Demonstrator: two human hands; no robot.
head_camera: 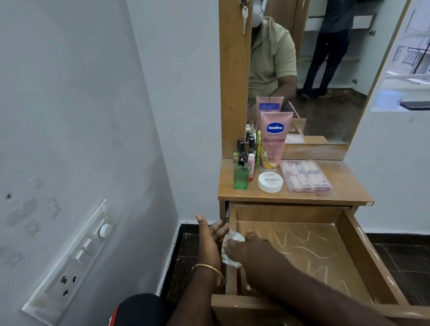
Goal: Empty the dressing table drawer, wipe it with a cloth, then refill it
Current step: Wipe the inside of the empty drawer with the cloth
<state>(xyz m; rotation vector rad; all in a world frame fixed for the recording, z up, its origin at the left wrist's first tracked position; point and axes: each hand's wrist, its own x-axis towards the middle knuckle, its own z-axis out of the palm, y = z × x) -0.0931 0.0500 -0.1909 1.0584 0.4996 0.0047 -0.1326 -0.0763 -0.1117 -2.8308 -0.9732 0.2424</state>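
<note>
The wooden drawer (363,262) of the dressing table is pulled out, with nothing inside; its dusty bottom shows wavy wipe streaks. My right hand (250,248) grips a crumpled white cloth (229,253) and presses it on the drawer's left wall. My left hand (210,235), with a gold bangle on the wrist, lies with straight fingers against the outside of that same wall. On the table top (347,184) stand a pink Vaseline tube (274,139), a green bottle (241,175), a white nail polish remover jar (270,182), a clear nail box (305,175) and small bottles.
A mirror (329,60) above the table reflects me and a standing person. A white wall with a switchboard (71,264) closes in on the left. Dark tiled floor (416,253) surrounds the table. The drawer front (244,306) juts toward my knee.
</note>
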